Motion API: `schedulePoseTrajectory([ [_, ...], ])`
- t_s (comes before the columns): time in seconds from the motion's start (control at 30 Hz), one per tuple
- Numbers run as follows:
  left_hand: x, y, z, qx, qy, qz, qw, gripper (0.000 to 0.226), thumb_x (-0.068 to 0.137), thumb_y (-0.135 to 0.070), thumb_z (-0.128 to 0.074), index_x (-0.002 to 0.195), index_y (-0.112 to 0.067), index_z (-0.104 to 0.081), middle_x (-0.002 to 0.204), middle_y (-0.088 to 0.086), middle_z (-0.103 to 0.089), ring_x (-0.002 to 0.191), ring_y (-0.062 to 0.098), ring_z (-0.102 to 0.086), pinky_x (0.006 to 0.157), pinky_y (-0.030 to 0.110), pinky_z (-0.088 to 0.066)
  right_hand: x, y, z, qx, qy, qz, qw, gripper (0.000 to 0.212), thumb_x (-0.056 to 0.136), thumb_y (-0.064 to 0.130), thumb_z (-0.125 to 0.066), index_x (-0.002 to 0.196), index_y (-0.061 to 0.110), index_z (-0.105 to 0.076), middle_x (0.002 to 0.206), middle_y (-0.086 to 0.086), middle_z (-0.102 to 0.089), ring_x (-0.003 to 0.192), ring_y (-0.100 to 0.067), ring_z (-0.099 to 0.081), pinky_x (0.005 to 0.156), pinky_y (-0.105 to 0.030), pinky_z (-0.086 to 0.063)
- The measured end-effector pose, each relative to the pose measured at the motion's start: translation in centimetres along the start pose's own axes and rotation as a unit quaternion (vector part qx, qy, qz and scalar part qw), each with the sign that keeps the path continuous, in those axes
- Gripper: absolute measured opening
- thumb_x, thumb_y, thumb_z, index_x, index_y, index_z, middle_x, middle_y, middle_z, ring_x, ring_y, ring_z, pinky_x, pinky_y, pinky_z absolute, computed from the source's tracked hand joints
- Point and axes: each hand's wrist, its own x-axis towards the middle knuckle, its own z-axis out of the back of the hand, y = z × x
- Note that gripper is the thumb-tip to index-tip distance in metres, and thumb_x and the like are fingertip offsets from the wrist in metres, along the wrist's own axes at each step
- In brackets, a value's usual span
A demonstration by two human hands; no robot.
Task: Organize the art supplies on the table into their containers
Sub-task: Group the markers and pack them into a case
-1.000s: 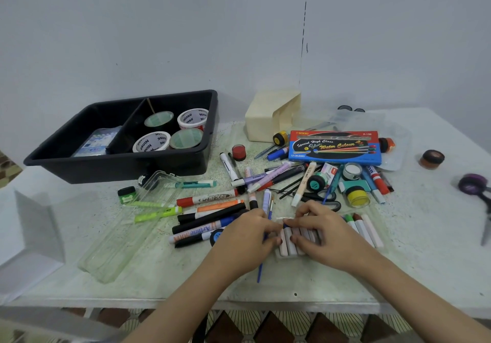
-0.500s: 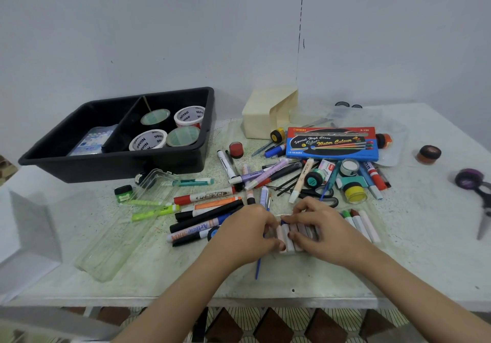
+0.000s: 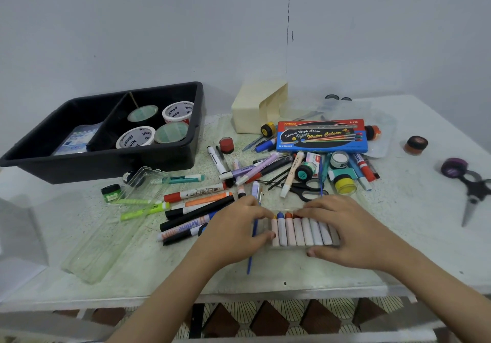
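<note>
A row of several paper-wrapped crayons point(image 3: 300, 229) lies side by side in a shallow clear case near the table's front edge. My left hand point(image 3: 233, 233) pinches the row's left end between forefinger and thumb. My right hand point(image 3: 350, 233) holds the right part, fingers along the top edge and thumb at the bottom edge, covering the last crayons. A thin blue paintbrush point(image 3: 252, 247) runs under my left hand. Markers point(image 3: 196, 204) lie in a heap to the left.
A black divided bin point(image 3: 111, 156) with tape rolls stands back left. A long clear case point(image 3: 106, 236) lies open front left. A blue watercolour box point(image 3: 321, 137), paint pots, pens and black scissors point(image 3: 305, 191) crowd the middle; another pair of scissors point(image 3: 473, 196) lies far right.
My hands have drawn apart, the right one sliding rightward, and the crayon row between them now shows. The loose crayons beside my right hand are no longer in sight.
</note>
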Motion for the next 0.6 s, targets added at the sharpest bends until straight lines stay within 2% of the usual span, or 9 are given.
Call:
schedulePoseTrajectory([
  [0.1, 0.9, 0.1, 0.3, -0.029, -0.041, -0.019, 0.999, 0.035, 0.086, -0.039, -0.062, 0.121, -0.032, -0.059, 0.1, -0.018, -0.046, 0.079, -0.009, -0.043, 0.066, 0.008, -0.033, -0.6, 0.2, 0.3, 0.007, -0.014, -0.017, 1.0, 0.066, 0.068, 0.067, -0.062, 0.126, 0.037, -0.052, 0.115, 0.016, -0.056, 0.108, -0.002, -0.045, 0.09, -0.021, -0.029],
  [0.2, 2.6, 0.3, 0.5, -0.039, -0.069, -0.026, 0.997, 0.041, 0.087, -0.035, -0.062, 0.127, -0.034, -0.053, 0.11, -0.017, -0.046, 0.084, -0.004, -0.045, 0.077, 0.015, -0.04, -1.6, 0.3, 0.4, 0.014, -0.033, -0.03, 0.999, 0.065, 0.067, 0.066, -0.064, 0.123, 0.036, -0.054, 0.115, 0.017, -0.054, 0.106, 0.001, -0.042, 0.088, -0.016, -0.03],
  [0.37, 6.0, 1.6, 0.6, -0.056, -0.096, -0.034, 0.993, 0.039, 0.087, -0.026, -0.063, 0.125, -0.027, -0.056, 0.113, -0.012, -0.047, 0.101, 0.002, -0.045, 0.089, 0.021, -0.041, -3.4, -0.5, 0.9, 0.021, -0.067, -0.078, 0.994, 0.065, 0.065, 0.065, -0.065, 0.123, 0.04, -0.051, 0.115, 0.019, -0.054, 0.106, 0.001, -0.043, 0.086, -0.021, -0.034],
  [0.5, 9.7, 2.0, 0.8, -0.058, -0.087, -0.062, 0.993, 0.044, 0.087, -0.011, -0.059, 0.128, -0.023, -0.053, 0.126, -0.003, -0.048, 0.113, 0.006, -0.042, 0.096, 0.021, -0.031, -4.7, -1.6, 2.0, 0.017, -0.077, -0.121, 0.99, 0.064, 0.063, 0.066, -0.065, 0.121, 0.039, -0.056, 0.114, 0.019, -0.058, 0.104, 0.001, -0.046, 0.085, -0.022, -0.036],
  [0.6, 12.6, 2.0, 0.5, -0.046, -0.078, -0.073, 0.993, 0.046, 0.087, -0.009, -0.058, 0.131, -0.02, -0.05, 0.134, 0.002, -0.045, 0.121, 0.013, -0.043, 0.103, 0.029, -0.035, -5.5, -2.3, 2.3, 0.03, -0.069, -0.149, 0.986, 0.065, 0.063, 0.068, -0.062, 0.123, 0.045, -0.052, 0.117, 0.022, -0.056, 0.107, 0.004, -0.043, 0.088, -0.02, -0.034],
])
